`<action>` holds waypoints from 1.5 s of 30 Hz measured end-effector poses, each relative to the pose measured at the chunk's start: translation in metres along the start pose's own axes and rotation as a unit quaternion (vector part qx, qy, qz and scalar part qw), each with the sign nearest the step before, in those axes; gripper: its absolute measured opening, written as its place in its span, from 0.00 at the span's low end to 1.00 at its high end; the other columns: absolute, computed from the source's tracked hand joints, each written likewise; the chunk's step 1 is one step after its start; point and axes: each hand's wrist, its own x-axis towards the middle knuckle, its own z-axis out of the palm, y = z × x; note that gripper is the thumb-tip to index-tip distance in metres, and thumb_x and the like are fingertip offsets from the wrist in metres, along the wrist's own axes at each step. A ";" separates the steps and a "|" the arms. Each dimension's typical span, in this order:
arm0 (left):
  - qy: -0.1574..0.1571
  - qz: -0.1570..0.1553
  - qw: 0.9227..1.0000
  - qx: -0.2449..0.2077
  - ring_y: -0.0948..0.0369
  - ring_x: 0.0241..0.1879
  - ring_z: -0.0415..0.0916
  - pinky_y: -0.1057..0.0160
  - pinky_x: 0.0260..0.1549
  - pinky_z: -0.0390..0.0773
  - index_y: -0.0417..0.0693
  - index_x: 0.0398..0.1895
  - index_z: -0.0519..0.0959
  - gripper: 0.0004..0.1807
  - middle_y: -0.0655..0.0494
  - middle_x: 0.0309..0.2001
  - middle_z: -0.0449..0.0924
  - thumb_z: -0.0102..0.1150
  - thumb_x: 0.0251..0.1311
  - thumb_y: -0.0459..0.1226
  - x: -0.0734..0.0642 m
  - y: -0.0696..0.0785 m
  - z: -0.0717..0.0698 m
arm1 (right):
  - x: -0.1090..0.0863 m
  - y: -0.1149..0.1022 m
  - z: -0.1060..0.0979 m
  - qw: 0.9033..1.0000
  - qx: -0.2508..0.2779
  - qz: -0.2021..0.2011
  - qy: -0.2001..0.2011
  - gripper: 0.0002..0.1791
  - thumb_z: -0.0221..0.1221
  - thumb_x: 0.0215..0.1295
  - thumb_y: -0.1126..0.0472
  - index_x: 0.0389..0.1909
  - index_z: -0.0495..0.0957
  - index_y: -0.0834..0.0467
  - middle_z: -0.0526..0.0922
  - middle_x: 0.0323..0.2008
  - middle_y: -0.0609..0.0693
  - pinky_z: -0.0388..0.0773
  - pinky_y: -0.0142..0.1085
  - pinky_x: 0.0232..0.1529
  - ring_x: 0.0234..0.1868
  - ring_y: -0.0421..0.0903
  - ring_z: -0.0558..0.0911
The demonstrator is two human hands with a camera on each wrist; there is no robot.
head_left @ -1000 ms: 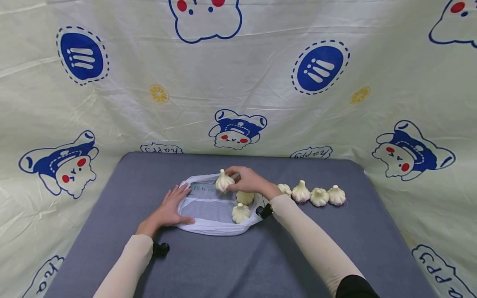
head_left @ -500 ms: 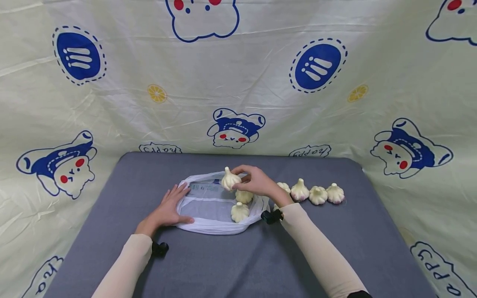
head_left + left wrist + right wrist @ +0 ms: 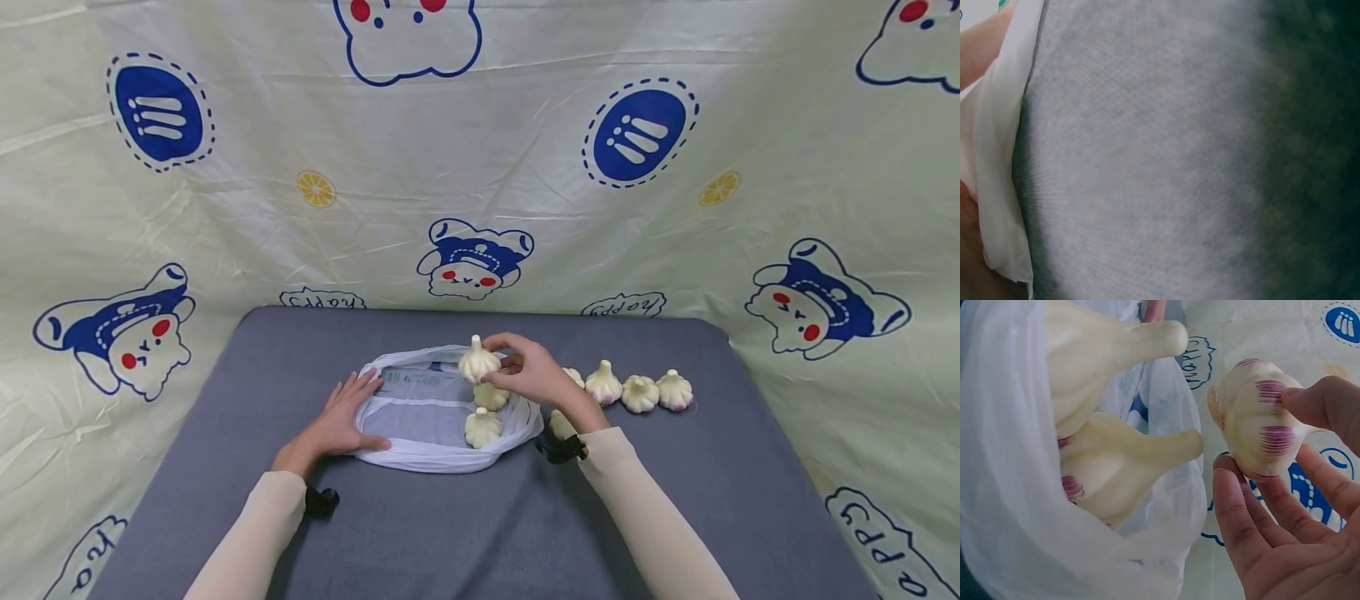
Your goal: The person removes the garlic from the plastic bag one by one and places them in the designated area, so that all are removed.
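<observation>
Thumb and fingertips of my right hand pinch a garlic bulb, its stalk pointing up, over the far right part of a white plastic bag. The right wrist view shows purple streaks on this bulb, held beside the bag's wall. Two more garlic bulbs lie inside at the bag's right end, their long stalks showing in the right wrist view. My left hand rests at the bag's left rim with fingers spread and thumb over the near edge. White film covers part of it in the left wrist view.
Several garlic bulbs stand in a row on the grey table to the right of the bag. Another bulb is partly hidden by my right wrist. A printed curtain hangs behind the table.
My right hand has shifted to the right with the garlic bulb still pinched, away from the bag's middle toward its right end. The left hand has stayed at the rim.
</observation>
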 end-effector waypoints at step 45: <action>-0.005 -0.005 1.000 0.005 0.36 0.82 0.35 0.31 0.77 0.35 0.40 0.80 0.58 0.61 0.43 0.84 0.45 0.77 0.47 0.57 0.000 -0.001 -0.002 | -0.134 0.030 -0.023 0.973 -0.050 -0.024 0.224 0.25 0.70 0.63 0.66 0.62 0.78 0.59 0.79 0.57 0.54 0.84 0.35 0.43 0.50 0.27 0.78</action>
